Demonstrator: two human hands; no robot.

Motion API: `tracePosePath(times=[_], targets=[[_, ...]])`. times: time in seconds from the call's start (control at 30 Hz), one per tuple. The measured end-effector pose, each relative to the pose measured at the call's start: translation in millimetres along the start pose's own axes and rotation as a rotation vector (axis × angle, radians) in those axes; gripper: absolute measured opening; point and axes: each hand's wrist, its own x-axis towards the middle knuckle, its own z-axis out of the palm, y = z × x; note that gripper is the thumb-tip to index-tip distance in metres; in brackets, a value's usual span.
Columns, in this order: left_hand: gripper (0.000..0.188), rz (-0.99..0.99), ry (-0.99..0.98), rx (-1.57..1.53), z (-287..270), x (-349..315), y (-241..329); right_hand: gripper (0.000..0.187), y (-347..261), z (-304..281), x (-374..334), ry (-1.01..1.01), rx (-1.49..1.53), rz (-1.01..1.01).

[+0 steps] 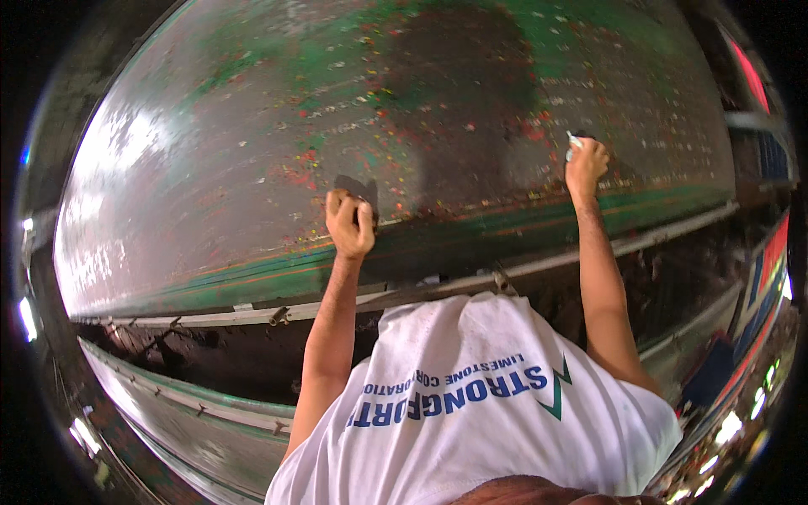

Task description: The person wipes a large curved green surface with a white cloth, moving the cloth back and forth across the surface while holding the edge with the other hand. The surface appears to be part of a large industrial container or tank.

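In front of me spreads a wide grey-and-green belt-like surface [227,168], worn and strewn with small red, yellow and white bits [307,160]. My left hand [349,225] is over its near part, fingers curled down and closed. Dark shadow lies around those fingertips, so what they hold, if anything, is hidden. Farther right and a little farther out, my right hand [587,168] is closed on a small white scrap [575,141], which sticks out past the fingertips. The scrap's exact kind is too small to tell.
A pale metal rail [252,316] with small brackets runs along the near edge, close to my body. Behind it lies a dark gap, then another long pale rail [194,389] at lower left. My head's shadow [459,93] falls across the middle. Red and blue panels [762,269] stand at right.
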Motion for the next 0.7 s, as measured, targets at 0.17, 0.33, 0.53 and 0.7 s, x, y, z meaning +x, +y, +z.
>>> tracePosePath(times=[0.17,0.33,0.53,0.7], targets=[[0.031,-0.100,-0.124,0.044,1.3,0.2,3.5,0.014,-122.4,46.6,45.5,0.174,0.324,-0.391],[0.035,-0.128,-0.096,0.095,7.5,8.7,8.1,0.015,-286.9,50.1,-5.2,-0.278,0.813,-1.284],[0.036,-0.190,-0.123,0.175,8.0,7.5,13.2,0.017,-332.5,128.7,174.2,-0.097,0.600,-0.811],[0.037,-0.176,-0.091,0.222,13.5,11.8,13.8,0.018,-370.2,135.6,187.4,-0.036,0.540,-0.913]])
